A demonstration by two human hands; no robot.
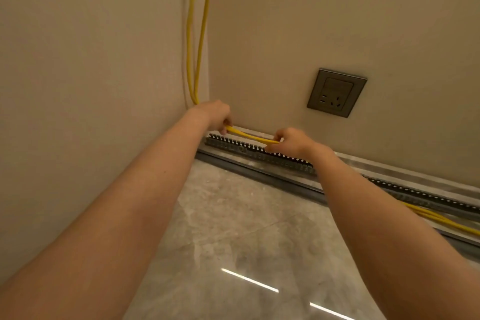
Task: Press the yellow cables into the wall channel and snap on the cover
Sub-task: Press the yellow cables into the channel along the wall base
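Yellow cables (249,137) are pinched by both outstretched hands, left (217,115) and right (289,140), above the channel (233,145).

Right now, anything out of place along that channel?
Yes. The yellow cables between the left hand and right hand sit above the slotted channel, not in it. Further right they lie loose on the floor side. No cover is fitted.
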